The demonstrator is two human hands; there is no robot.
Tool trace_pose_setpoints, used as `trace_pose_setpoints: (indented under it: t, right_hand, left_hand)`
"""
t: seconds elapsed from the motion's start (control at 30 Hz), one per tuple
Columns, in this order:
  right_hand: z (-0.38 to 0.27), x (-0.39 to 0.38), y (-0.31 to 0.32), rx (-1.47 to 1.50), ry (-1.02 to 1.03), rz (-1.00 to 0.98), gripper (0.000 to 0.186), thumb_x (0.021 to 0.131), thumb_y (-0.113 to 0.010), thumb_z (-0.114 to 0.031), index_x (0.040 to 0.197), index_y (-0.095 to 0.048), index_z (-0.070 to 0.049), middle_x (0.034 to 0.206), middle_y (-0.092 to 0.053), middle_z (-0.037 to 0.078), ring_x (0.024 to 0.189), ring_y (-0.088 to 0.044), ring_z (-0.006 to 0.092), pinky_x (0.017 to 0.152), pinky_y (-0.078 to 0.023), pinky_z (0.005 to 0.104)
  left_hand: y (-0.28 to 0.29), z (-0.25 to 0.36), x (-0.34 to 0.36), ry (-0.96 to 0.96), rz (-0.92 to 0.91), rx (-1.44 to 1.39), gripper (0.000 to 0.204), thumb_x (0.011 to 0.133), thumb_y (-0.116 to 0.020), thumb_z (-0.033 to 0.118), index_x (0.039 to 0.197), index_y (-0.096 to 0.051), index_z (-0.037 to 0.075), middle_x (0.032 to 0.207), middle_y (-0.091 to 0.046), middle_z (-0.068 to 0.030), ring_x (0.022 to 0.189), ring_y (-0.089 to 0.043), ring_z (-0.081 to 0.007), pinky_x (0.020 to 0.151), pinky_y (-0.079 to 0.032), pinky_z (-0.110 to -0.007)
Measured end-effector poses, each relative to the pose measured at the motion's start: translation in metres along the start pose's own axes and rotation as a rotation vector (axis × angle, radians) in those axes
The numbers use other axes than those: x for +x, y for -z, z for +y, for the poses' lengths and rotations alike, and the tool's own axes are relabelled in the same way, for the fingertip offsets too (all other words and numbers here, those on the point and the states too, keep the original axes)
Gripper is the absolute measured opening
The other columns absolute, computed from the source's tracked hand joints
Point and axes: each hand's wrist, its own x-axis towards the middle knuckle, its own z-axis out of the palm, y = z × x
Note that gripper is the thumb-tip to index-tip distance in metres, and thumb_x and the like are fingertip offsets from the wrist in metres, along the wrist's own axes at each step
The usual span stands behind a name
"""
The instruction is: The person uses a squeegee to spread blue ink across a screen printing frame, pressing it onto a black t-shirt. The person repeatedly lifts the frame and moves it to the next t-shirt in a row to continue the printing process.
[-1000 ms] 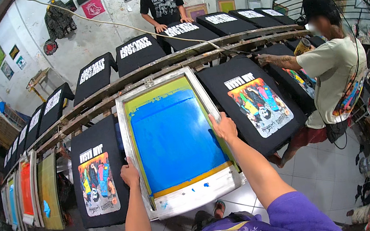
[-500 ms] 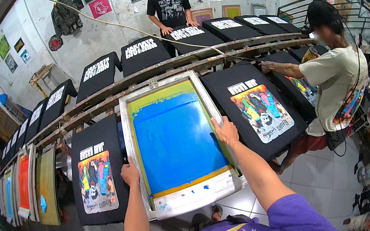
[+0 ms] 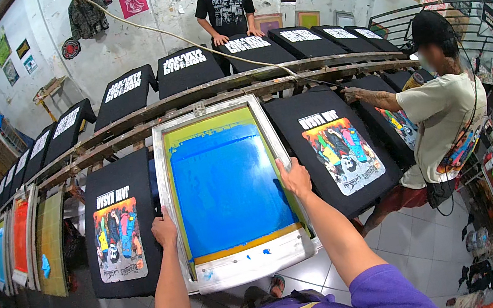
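Observation:
A silk-screen frame (image 3: 162, 159) with pale, worn wooden sides lies in front of me, and blue ink (image 3: 226, 188) covers most of its yellow-green mesh. Along its near end runs a wide white bar (image 3: 255, 258) flecked with blue. My left hand (image 3: 164, 228) grips the frame's left side, thumb upward. On the opposite side, my right hand (image 3: 295, 177) holds the frame's right edge. Whatever lies beneath the screen is hidden. Black printed shirts flank it: one on the left (image 3: 115, 172) and one on the right (image 3: 291, 110), both with colourful pictures.
Behind the screen runs a long rail (image 3: 189, 102), with several black shirts in white lettering beyond it. A person (image 3: 227, 15) stands across it, hands on a shirt. Another person (image 3: 437, 99) works at my right. More screens (image 3: 50, 238) stand at left. A cable (image 3: 179, 34) hangs overhead.
The view has shifted slightly, so the scene sits a little farther left. Both my hands keep their hold on the screen's sides.

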Motion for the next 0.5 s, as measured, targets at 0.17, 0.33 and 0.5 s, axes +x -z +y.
trace_pose_setpoints:
  t: [0.17, 0.33, 0.5]
  right_hand:
    - [-0.0021, -0.0004, -0.0003, 0.01, 0.013, 0.008, 0.079, 0.092, -0.045, -0.07, 0.128, -0.055, 0.0, 0.109, -0.067, 0.034, 0.105, -0.065, 0.0486, 0.095, -0.049, 0.0539]
    - [-0.0002, -0.0003, -0.0006, -0.001, 0.003, 0.009, 0.08, 0.093, -0.044, -0.07, 0.128, -0.056, 0.0, 0.112, -0.066, 0.034, 0.109, -0.063, 0.0484, 0.096, -0.048, 0.053]
    - [-0.0043, 0.0003, -0.002, 0.014, 0.026, 0.013, 0.08, 0.092, -0.045, -0.071, 0.128, -0.056, 0.0, 0.112, -0.066, 0.035, 0.109, -0.063, 0.0487, 0.096, -0.048, 0.0531]
  left_hand:
    - [0.0038, 0.0027, -0.0003, 0.002, 0.008, 0.003, 0.069, 0.095, -0.051, 0.061, 0.09, -0.071, -0.005, 0.1, -0.07, -0.0287, 0.099, -0.065, -0.0462, 0.088, -0.049, -0.054]
    - [0.0069, 0.0102, -0.0066, 0.005, -0.008, -0.012, 0.068, 0.096, -0.051, 0.06, 0.088, -0.071, -0.004, 0.099, -0.07, -0.0289, 0.099, -0.065, -0.0464, 0.088, -0.048, -0.054]
    - [0.0047, 0.0007, 0.0011, -0.029, 0.013, -0.019, 0.068, 0.096, -0.05, 0.06, 0.086, -0.071, -0.004, 0.098, -0.07, -0.0286, 0.098, -0.065, -0.0463, 0.088, -0.048, -0.053]
